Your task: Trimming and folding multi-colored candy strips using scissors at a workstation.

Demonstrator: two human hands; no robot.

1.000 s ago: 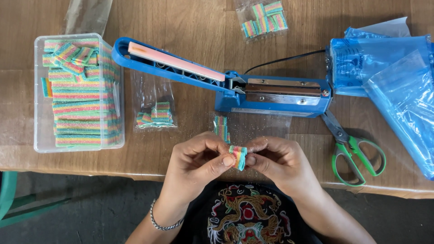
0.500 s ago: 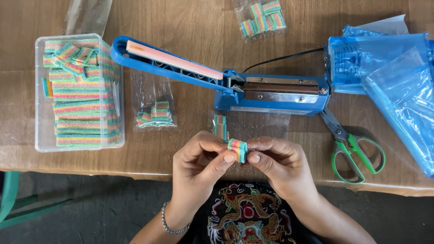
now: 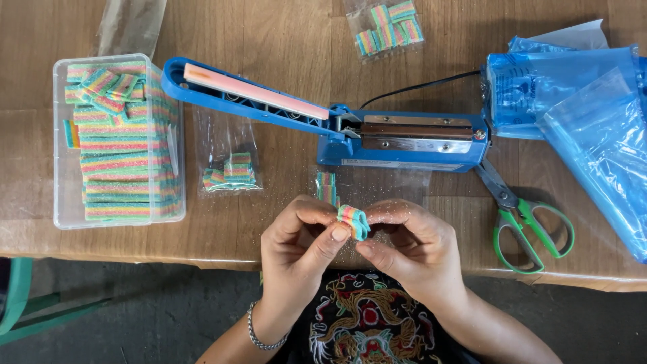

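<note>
Both hands meet just above the near edge of the wooden bench (image 3: 283,40), pinching a small stack of rainbow-striped sugared candy strips (image 3: 354,221) between them. The left hand (image 3: 300,246) has its grip clenched on the stack with thumb and forefinger; the right hand (image 3: 411,246) grasps its other side. Just beyond lies a blue lever-arm heat sealer (image 3: 377,138), its arm raised. A clear plastic tub of candy strips (image 3: 118,138) sits to the left, green-handled scissors (image 3: 529,226) to the right.

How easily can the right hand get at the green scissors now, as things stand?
Probably yes: the green scissors lie in the open on the table, to the right of the right hand, with nothing between. But that hand and the left hand pinch a rainbow candy piece.
</note>
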